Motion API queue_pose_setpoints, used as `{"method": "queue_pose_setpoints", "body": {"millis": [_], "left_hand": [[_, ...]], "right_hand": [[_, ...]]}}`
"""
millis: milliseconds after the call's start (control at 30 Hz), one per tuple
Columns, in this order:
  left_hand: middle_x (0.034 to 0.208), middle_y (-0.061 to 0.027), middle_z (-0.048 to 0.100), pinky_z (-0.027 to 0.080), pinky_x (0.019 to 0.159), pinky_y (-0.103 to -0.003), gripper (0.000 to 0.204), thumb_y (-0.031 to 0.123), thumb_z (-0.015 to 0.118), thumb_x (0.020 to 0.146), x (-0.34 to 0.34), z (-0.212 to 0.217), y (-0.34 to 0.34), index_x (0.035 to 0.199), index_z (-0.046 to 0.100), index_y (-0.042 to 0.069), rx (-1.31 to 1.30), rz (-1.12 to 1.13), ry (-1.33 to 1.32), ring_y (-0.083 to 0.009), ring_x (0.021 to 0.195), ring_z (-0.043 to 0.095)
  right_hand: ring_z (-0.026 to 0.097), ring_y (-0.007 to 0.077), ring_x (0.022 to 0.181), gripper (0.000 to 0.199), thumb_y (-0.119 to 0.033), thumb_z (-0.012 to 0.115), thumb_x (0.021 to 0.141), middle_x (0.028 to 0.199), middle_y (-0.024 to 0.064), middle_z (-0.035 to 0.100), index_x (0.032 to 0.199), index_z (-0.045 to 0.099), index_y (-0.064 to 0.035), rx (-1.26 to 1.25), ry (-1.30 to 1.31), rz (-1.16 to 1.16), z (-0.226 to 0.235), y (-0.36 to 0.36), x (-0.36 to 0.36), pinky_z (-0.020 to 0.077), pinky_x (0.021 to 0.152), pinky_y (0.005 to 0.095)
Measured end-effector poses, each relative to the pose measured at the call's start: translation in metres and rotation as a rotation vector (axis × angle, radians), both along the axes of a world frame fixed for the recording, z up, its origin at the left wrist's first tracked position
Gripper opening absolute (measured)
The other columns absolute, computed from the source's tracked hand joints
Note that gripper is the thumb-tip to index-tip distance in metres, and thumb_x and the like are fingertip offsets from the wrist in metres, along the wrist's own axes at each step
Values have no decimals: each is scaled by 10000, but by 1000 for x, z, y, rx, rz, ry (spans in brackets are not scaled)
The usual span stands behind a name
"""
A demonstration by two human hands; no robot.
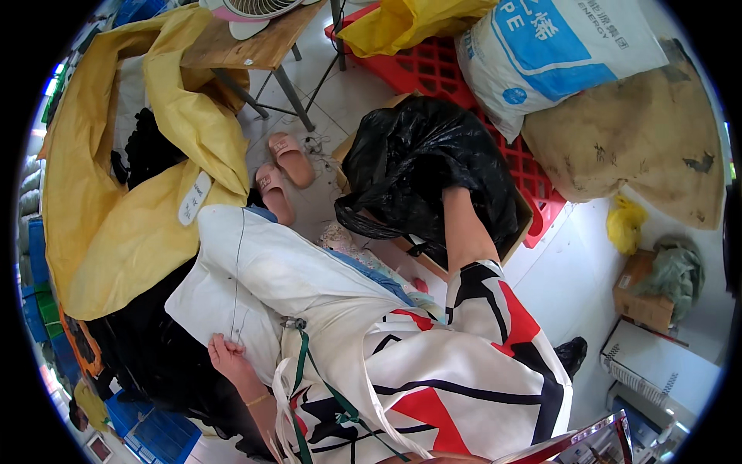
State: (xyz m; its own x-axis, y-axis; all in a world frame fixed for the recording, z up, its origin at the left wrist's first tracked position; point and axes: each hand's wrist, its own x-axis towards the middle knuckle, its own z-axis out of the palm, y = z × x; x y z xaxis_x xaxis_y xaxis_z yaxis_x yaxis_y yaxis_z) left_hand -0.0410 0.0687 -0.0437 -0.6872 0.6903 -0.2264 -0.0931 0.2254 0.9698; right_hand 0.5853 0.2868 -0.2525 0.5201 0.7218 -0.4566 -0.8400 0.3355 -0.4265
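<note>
My right forearm (468, 232) reaches down into a black plastic bag (417, 147), which hides the hand and whatever it touches. The bag lines a cardboard box (527, 224) on the floor. On my lap lies a white cloth apron (255, 271) with a dark thread or line running down it. My left hand (227, 357) rests at the apron's lower left, fingers curled together near the end of that line. Anything between those fingers is too small to make out. A green cord (300, 363) and white straps hang in front of me.
A big yellow sack (116, 255) with black pieces inside stands at left, a white label (194, 198) on it. Pink slippers (291, 159) lie beyond my knees near a wooden stool (247, 40). Full sacks (626, 131) rest at a red plastic pallet (533, 174).
</note>
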Motion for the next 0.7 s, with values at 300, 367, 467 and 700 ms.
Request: {"method": "queue_pose_setpoints", "body": {"millis": [300, 367, 467, 700], "left_hand": [[599, 18, 497, 425, 497, -220, 110, 165, 613, 965, 5, 1, -6, 983, 586, 59, 33, -15, -9, -77, 503, 483], [608, 18, 499, 435, 511, -223, 113, 165, 614, 964, 5, -1, -2, 987, 589, 58, 37, -30, -7, -78, 512, 482], [626, 17, 499, 447, 532, -227, 128, 174, 611, 969, 4, 3, -9, 999, 590, 51, 13, -26, 9, -80, 537, 485], [645, 14, 491, 453, 564, -230, 163, 194, 581, 995, 8, 5, -8, 1023, 583, 34, 42, -89, -2, -79, 568, 485]], "right_hand": [[621, 175, 922, 331, -361, 602, 932, 1033, 33, 678, 1190, 638, -157, -346, -7, 93, -1, -67, -22, 521, 773, 386], [609, 153, 889, 262, -371, 605, 925, 985, 6, 677, 1097, 662, -182, -581, 5, 92, -1, -96, -28, 512, 735, 358], [584, 111, 748, 117, -296, 597, 906, 850, -62, 651, 872, 643, -194, -784, 107, 68, 28, -112, -49, 395, 486, 243], [560, 108, 621, 127, -278, 602, 894, 755, -48, 638, 829, 647, -179, -620, 193, 123, 60, -164, -43, 357, 441, 208]]}}
